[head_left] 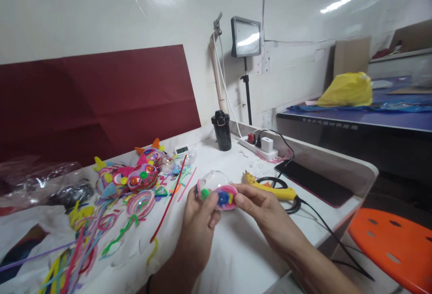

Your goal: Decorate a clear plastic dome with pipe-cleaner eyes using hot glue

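A clear plastic ball [215, 178], partly covered with coiled pink, blue, yellow and green fuzzy strips, is between my two hands above the white table. My left hand [198, 222] is closed around its left and lower side, the thumb pressing near the blue coil. With thumb and fingers, my right hand [261, 206] pinches the pink edge of the coil on the right. Just behind my right hand lies a yellow glue gun [276, 191] with a black cord. A long red pipe cleaner [168, 198] lies to the left of my left hand.
Several colourful decorated balls [143, 177] and loose pipe cleaners [83, 251] cover the table's left side. A black lidded cup [222, 132] and power strip [258, 147] stand behind. A black tablet-like slab [313, 183] lies right; an orange stool [394, 240] is beside the table.
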Tool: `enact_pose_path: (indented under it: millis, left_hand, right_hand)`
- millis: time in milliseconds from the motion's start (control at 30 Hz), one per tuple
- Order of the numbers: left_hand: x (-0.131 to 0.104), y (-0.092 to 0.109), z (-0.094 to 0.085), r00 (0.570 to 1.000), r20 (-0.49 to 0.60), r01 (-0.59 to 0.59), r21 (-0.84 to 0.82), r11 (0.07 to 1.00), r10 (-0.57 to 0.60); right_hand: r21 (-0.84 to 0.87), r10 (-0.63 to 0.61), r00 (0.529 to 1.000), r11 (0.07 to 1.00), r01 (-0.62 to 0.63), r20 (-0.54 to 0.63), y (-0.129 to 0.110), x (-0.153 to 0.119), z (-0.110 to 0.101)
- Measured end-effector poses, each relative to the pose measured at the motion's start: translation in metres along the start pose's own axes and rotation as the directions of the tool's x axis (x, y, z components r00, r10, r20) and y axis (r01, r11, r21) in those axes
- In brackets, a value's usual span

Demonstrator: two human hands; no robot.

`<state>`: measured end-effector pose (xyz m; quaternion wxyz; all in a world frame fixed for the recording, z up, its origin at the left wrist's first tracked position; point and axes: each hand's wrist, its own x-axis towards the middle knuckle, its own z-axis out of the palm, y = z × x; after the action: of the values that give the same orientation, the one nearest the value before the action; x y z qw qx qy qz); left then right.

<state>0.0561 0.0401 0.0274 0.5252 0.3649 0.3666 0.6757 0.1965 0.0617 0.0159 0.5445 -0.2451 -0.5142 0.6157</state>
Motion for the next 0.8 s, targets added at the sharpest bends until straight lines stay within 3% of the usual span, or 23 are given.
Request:
enact_pose_path:
  millis: [500, 800]
  left_hand:
    - [-0.001, -0.001, 0.003, 0.999, 0.015, 0.033, 0.025, 0.999, -0.033]
    - [0.002, -0.004, -0.003, 0.997, 0.037, 0.067, -0.032, 0.997, -0.066]
  right_hand:
    - [0.2, 0.066, 0.991, 0.979, -0.041, -0.12, 0.015, 0.003, 0.003]
    - [0.253, 0.062, 0.97, 0.967, 0.0, -0.237, 0.013, 0.0, 0.016]
